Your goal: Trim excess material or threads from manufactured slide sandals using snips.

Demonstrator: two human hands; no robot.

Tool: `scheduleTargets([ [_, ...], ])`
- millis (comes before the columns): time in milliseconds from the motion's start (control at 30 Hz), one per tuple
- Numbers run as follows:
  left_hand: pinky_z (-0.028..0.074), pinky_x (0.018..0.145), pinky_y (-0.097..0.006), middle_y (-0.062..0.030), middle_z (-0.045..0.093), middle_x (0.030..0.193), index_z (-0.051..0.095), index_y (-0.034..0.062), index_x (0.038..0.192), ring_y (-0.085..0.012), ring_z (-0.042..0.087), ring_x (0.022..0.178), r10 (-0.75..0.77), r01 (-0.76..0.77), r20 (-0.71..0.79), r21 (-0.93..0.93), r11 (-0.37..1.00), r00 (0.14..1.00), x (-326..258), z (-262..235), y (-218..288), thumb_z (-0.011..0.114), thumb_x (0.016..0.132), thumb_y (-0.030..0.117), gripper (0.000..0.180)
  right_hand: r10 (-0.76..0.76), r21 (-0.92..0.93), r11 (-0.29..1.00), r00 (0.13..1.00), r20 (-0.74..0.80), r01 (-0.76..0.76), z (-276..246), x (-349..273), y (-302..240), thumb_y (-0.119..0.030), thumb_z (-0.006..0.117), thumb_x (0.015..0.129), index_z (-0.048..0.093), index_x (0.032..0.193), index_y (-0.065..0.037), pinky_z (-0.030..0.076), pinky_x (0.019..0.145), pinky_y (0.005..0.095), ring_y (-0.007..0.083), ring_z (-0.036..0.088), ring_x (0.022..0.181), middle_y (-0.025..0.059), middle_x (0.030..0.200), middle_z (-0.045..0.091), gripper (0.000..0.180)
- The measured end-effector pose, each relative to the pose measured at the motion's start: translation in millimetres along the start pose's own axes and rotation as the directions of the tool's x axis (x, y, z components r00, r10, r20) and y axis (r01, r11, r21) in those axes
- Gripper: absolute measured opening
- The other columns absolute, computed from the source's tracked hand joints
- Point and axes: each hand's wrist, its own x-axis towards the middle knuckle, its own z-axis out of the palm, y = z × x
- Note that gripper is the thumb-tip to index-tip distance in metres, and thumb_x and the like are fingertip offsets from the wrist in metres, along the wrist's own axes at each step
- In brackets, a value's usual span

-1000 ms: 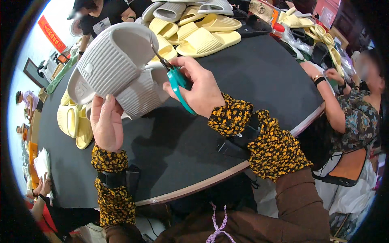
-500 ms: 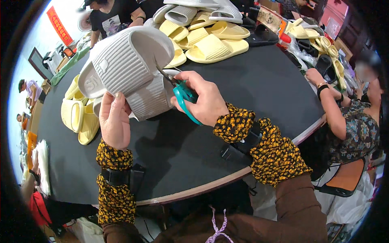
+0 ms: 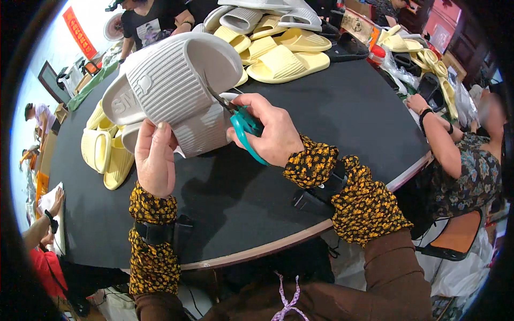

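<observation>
A light grey slide sandal with a ribbed strap is tilted up over the table, its toe end toward the left. My left hand pinches its lower edge between thumb and fingers. Just beneath it is a second grey slide sandal, partly covered by the first. My right hand is closed round a pair of scissors with teal handles. The dark blades point up and left against the strap's right edge; whether they touch it, I cannot tell.
Yellow slide sandals lie to the left on the dark round table. A heap of yellow and grey slides stands at the far side. Co-workers are at the far left, left edge and right.
The upper grey sandal has shifted slightly right and turned, together with my left hand. The scissors have barely moved. At the left edge, a co-worker's hand now lies on the white stack.
</observation>
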Motion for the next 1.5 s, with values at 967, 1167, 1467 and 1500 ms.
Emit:
scheduleTargets([
  [967,0.036,0.094,-0.031,-0.0075,0.049,0.120,0.040,-0.0002,0.122,-0.0170,0.046,0.111,0.002,-0.004,0.107,0.020,1.000,0.994,0,-15,-6,0.042,0.092,0.009,0.032,-0.017,0.174,0.984,0.998,-0.065,0.029,-2,1,-4,-0.017,0.068,0.075,0.049,0.104,-0.001,0.050,0.062,0.0322,0.0240,0.064,0.071,0.0154,0.078,0.061,0.039],
  [1167,0.037,0.091,-0.030,-0.0062,0.050,0.118,0.040,-0.0003,0.123,-0.0152,0.048,0.106,0.007,-0.007,0.032,-0.001,1.000,0.999,-3,-16,-6,0.040,0.092,0.007,0.032,-0.040,0.056,0.997,0.995,-0.091,0.046,3,0,-2,-0.015,0.069,0.074,0.050,0.108,-0.001,0.050,0.067,0.0290,0.0182,0.064,0.073,0.0140,0.084,0.063,0.042],
  [1467,0.044,0.081,-0.029,-0.0090,0.057,0.106,0.038,-0.0009,0.123,-0.0164,0.056,0.093,-0.019,0.022,-0.124,0.019,1.000,0.992,-5,-14,4,0.043,0.089,0.005,0.034,0.064,0.179,0.983,0.989,-0.132,-0.039,4,-6,-2,-0.006,0.066,0.075,0.046,0.111,0.001,0.047,0.064,0.0222,0.0083,0.058,0.072,0.0060,0.080,0.060,0.042],
  [1500,0.044,0.081,-0.030,-0.0094,0.057,0.106,0.037,-0.0009,0.124,-0.0165,0.056,0.093,-0.048,0.045,-0.138,-0.019,0.999,0.989,-4,-15,5,0.043,0.089,0.004,0.036,0.116,0.222,0.972,0.983,-0.141,-0.082,4,-5,-3,-0.005,0.065,0.076,0.045,0.112,0.001,0.047,0.065,0.0217,0.0083,0.058,0.073,0.0052,0.081,0.060,0.042],
])
